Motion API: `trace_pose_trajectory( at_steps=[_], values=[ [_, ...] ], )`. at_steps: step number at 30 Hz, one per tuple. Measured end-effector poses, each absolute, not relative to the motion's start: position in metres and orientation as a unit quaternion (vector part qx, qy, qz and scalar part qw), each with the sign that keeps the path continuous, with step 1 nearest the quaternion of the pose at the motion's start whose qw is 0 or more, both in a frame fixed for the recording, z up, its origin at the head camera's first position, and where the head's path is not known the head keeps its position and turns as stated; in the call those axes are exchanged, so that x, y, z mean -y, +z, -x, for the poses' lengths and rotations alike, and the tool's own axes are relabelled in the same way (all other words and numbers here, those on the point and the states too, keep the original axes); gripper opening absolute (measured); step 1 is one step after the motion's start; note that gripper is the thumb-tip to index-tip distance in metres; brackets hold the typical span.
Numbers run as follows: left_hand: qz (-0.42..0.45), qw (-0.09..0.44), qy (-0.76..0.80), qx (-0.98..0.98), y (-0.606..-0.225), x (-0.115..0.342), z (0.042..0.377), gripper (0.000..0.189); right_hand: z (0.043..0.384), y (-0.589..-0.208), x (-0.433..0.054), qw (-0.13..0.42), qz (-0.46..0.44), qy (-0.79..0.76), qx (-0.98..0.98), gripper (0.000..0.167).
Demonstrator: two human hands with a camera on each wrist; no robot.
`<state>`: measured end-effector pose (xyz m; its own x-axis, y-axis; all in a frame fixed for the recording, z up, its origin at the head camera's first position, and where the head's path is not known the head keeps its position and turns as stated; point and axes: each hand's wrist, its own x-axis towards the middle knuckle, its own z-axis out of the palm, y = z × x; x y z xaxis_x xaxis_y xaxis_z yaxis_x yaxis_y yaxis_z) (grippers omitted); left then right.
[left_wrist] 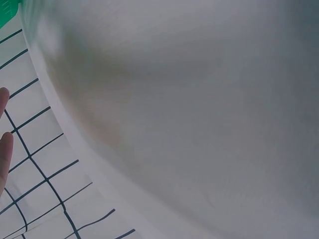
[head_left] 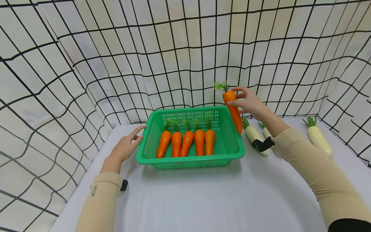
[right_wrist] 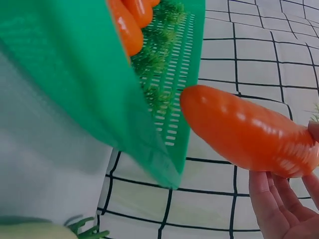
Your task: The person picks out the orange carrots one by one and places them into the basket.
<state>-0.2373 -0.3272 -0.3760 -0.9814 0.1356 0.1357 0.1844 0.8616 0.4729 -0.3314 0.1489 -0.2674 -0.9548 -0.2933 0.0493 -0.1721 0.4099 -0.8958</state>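
My right hand (head_left: 247, 102) pinches an orange carrot (head_left: 233, 109) near its leafy top, between thumb and fingers. The carrot hangs tip down at the right end of a green plastic basket (head_left: 191, 161). In the right wrist view the held carrot (right_wrist: 249, 132) shows its blunt tip pointing towards the basket (right_wrist: 89, 84). Inside the basket several carrots (head_left: 187, 143) lie side by side, leaves towards the back. My left hand (head_left: 125, 147) has its fingers loosely bent, fingertips right at the basket's left rim. Only two of its fingertips (left_wrist: 5, 149) show in the left wrist view.
Right of the basket, two white radishes (head_left: 255, 137) lie partly behind my right forearm. A third white radish (head_left: 318, 138) is farther right. A black grid net (head_left: 185, 58) over white cloth stands behind and at both sides of the white table (head_left: 203, 203).
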Motion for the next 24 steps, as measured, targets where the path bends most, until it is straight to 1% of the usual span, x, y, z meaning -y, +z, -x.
trace_pose_trajectory(
  at_steps=[5,11,18,24],
  values=[
    [0.086,0.051,-0.25,0.963,-0.377,0.328,0.238,0.057,0.339,-0.265,-0.136,0.062,0.142,-0.538,-0.828,0.067],
    [0.088,0.052,-0.25,0.963,-0.377,0.328,0.238,0.057,0.348,-0.266,-0.12,0.081,0.128,-0.565,-0.811,0.065],
    [0.082,0.048,-0.248,0.964,-0.376,0.328,0.238,0.057,0.359,-0.28,-0.102,0.092,0.108,-0.593,-0.793,0.062],
    [0.081,0.048,-0.246,0.965,-0.376,0.327,0.238,0.057,0.363,-0.294,-0.091,0.12,0.13,-0.591,-0.787,0.061]
  ],
)
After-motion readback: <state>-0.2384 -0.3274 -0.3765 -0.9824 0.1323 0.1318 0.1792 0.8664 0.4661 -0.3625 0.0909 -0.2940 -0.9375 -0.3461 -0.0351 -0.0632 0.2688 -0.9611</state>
